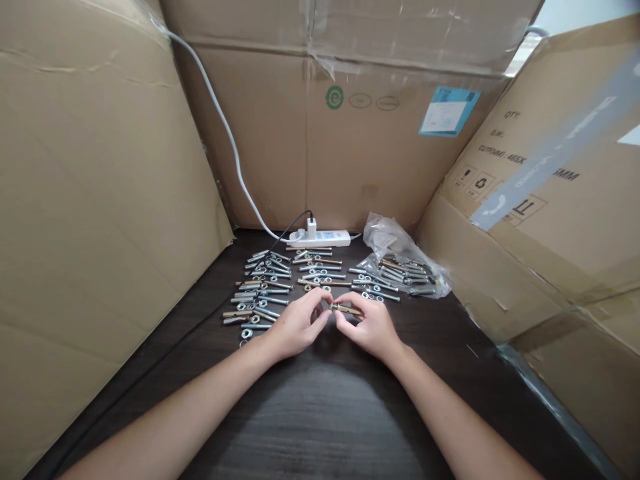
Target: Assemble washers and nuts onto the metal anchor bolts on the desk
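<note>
A brass-coloured expansion bolt (347,309) lies crosswise between my two hands, just above the dark table. My right hand (374,325) is closed around its shaft with thumb and fingers. At the bolt's left end, the thumb and fingertips of my left hand (299,323) pinch close together; whether a nut or washer is between them is hidden. Behind my hands lie rows of silver bolts (320,269), with loose nuts and washers among them. More metal sleeves and bolts (250,293) lie to the left of my left hand.
A clear plastic bag (393,240) with more bolts lies at the back right. Behind the rows is a white power strip (337,239) with a plug and cables. A black cable (170,353) crosses the table's left side. Cardboard boxes (270,133) wall in the dark table (320,413).
</note>
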Demonstrator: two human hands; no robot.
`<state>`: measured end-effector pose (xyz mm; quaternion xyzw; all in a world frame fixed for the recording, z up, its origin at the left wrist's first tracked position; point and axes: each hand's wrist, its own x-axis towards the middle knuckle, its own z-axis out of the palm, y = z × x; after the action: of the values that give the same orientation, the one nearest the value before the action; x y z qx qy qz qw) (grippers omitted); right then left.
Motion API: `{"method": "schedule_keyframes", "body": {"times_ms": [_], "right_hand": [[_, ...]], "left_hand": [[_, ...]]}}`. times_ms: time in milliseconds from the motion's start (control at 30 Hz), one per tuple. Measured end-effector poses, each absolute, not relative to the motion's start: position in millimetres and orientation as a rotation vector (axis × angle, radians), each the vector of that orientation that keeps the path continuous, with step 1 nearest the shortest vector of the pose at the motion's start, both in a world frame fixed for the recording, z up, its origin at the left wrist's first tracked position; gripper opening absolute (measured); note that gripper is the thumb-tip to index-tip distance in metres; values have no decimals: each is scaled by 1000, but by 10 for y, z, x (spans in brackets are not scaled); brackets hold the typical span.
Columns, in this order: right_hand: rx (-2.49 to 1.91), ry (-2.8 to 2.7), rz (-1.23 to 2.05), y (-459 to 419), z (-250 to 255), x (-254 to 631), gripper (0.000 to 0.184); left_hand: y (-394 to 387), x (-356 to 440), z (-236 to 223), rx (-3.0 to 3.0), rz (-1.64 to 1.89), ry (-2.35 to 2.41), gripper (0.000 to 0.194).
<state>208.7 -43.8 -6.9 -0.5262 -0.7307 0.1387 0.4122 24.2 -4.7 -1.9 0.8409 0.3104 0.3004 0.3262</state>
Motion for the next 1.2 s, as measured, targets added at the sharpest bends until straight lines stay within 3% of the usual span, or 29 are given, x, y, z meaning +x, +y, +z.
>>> {"method": "schedule_keyframes", "body": {"times_ms": [1200], "right_hand": [[-1359,-1806,420,-450,-64,2102,17]], "left_hand": [[-35,268,-53,2194,814,800,18]]}}
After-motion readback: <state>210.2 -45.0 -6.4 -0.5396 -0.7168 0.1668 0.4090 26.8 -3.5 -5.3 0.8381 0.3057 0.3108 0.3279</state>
